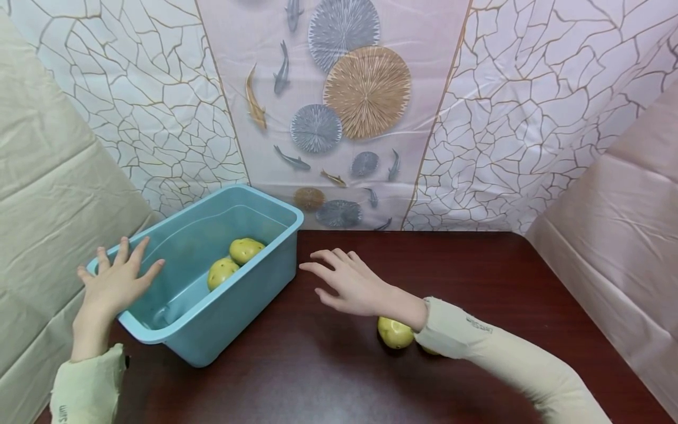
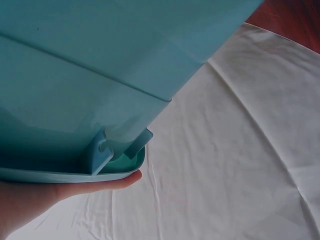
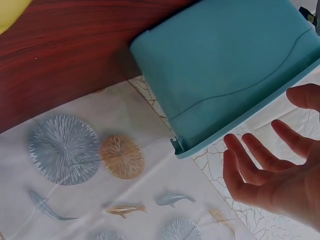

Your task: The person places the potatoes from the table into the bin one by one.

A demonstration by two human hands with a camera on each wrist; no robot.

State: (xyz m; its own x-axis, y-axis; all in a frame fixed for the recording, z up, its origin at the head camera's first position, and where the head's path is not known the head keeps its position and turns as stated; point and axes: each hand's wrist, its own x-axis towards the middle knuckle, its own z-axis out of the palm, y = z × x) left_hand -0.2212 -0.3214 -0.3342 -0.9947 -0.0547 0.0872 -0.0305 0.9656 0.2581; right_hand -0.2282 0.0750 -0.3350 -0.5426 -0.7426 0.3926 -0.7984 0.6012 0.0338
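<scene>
A blue plastic bin [image 1: 238, 309] stands at the left with two yellow potatoes inside, one potato [image 1: 222, 273] touching the other potato [image 1: 246, 250]. My left hand [image 1: 109, 287] lies over the bin's left end with its fingers spread; in the left wrist view the hand [image 2: 60, 192] touches the rim. To the right of the bin hovers my right hand [image 1: 352, 285], fingers loosely bent and holding nothing. Under the right wrist sits another potato [image 1: 394, 334], partly covered. A further yellow piece [image 1: 428, 350] barely shows beneath the sleeve.
The dark red-brown table [image 1: 296, 377] extends to the right of the bin. A patterned cloth [image 1: 365, 176] hangs behind it. Beige cloth [image 1: 625, 224] rises along the right side, and similar cloth [image 1: 47, 235] along the left.
</scene>
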